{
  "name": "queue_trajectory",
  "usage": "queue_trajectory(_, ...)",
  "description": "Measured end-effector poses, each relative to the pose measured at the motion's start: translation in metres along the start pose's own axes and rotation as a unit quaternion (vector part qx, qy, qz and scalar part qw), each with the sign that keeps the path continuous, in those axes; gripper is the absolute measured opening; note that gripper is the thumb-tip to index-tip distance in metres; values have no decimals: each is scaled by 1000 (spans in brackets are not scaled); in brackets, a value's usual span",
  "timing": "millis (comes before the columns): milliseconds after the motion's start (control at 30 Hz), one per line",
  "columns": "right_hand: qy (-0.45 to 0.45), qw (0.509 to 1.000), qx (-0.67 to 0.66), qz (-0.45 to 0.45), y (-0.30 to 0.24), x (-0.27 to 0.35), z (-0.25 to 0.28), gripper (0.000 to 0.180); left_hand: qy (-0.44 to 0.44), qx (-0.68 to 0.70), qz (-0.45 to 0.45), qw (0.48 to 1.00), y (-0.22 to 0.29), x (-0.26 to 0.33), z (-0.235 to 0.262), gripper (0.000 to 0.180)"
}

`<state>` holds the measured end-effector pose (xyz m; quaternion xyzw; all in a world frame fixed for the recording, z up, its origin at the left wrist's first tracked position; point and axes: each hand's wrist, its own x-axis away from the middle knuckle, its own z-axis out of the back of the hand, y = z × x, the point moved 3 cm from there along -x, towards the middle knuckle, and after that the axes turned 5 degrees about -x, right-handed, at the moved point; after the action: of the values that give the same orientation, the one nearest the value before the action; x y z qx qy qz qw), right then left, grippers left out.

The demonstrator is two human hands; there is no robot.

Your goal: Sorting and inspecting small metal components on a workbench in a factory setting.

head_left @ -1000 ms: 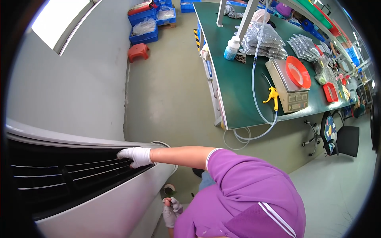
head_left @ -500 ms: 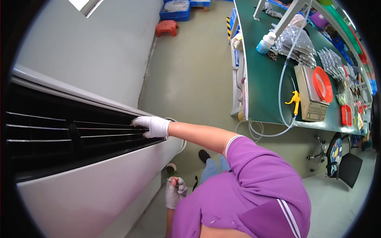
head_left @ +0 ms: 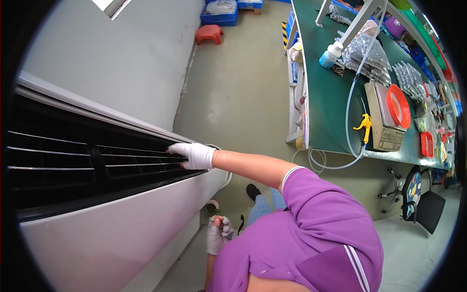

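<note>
My right hand (head_left: 197, 155), in a white glove with bare fingertips, reaches to the right end of a white floor-standing air conditioner's black vent (head_left: 48, 187). Its fingers are apart at the ends of the thin silvery slats (head_left: 141, 165); the fingertips are partly lost in the dark opening. Lower down, close to my body, my left hand (head_left: 219, 235) is gloved the same way. Its fingers are curled together by a small dark spot, and what they hold, if anything, cannot be made out.
A green-topped workbench (head_left: 326, 117) stands at the right, bearing a scale (head_left: 386, 136), a red dish (head_left: 399, 107), a yellow air gun (head_left: 365, 127) on a hose, a white-and-blue bottle (head_left: 331, 54) and silvery bags. A red stool (head_left: 209, 34) sits by the wall; a swivel chair (head_left: 421, 199) stands right.
The scene has shifted slightly to the right in the picture. Both hands keep about the same posture, the right one still at the vent's end.
</note>
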<state>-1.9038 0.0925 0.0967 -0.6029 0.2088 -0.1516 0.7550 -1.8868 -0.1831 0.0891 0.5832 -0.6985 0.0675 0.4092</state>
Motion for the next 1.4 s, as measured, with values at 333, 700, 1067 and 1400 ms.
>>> queue_trajectory(333, 12, 999, -10, 39, 4, -2, -5, 61, -21, -48, 14, 999, -1, -6, 10, 13)
queue_trajectory(700, -104, 994, 16, 13, -2, 12, 17, 71, -14, -56, 21, 998, 5, -2, 4, 15)
queue_trajectory(1067, -112, 993, 33, -3, -15, 0, 15, 93, -20, -55, 28, 998, 2, -1, 6, 16)
queue_trajectory(1400, -146, 987, 50, -39, -14, -14, 15, 101, -24, -40, 25, 999, 0, 1, 10, 17)
